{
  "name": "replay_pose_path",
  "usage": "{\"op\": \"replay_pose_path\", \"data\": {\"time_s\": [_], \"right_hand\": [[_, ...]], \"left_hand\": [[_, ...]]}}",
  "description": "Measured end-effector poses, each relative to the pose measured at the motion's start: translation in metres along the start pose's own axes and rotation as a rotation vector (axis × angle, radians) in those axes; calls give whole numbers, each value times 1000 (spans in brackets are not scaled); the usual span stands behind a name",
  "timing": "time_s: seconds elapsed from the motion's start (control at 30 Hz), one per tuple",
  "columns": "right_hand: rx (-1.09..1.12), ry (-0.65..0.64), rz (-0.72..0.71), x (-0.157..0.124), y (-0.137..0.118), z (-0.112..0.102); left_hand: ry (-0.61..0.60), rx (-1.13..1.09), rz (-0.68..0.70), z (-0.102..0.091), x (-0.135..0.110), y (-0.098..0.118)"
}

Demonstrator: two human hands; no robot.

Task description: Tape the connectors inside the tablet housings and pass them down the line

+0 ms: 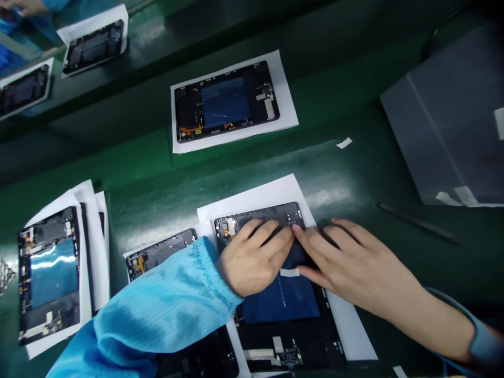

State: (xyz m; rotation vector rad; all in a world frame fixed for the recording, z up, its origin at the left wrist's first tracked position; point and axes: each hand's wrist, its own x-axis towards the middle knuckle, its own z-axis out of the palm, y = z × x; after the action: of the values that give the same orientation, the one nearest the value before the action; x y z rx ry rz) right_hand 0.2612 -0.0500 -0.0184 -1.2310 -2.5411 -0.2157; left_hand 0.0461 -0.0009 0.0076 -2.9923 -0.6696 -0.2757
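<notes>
An opened tablet lies on white paper in front of me, its blue battery and circuit parts exposed. Over the tablet's upper part, my left hand has its fingers bent and closed; the fingertips are hidden, so any held item cannot be made out. My right hand meets it from the right, fingertips close to the left ones. A short white tape strip sticks out from the right thumb tip, above the battery. Whether the strip also touches the battery is unclear.
Another opened tablet rests on paper farther back. More tablets are stacked with paper at left, and one lies partly under my left sleeve. At right are dark tweezers, a grey box and a tape scrap.
</notes>
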Motion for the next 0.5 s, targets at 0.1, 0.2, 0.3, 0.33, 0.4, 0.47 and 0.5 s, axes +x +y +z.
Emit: {"op": "replay_pose_path", "data": {"time_s": [0.1,0.2,0.3,0.33,0.4,0.47,0.5], "right_hand": [[62,52,-20,-1,2,4],[113,70,-35,-3,6,9],[116,37,-25,-1,7,7],[126,34,-15,0,7,5],[193,80,8,2,9,1],[274,180,64,2,11,-1],[278,227,104,1,12,-1]], "left_hand": [[-8,-12,-16,0,-1,0],[-1,-28,-35,-1,-1,1],[39,-28,-41,-2,0,2],[52,-25,-39,-2,0,2],[60,-22,-39,-1,0,2],[54,-24,-46,1,-1,2],[50,-24,-48,2,-1,3]]}}
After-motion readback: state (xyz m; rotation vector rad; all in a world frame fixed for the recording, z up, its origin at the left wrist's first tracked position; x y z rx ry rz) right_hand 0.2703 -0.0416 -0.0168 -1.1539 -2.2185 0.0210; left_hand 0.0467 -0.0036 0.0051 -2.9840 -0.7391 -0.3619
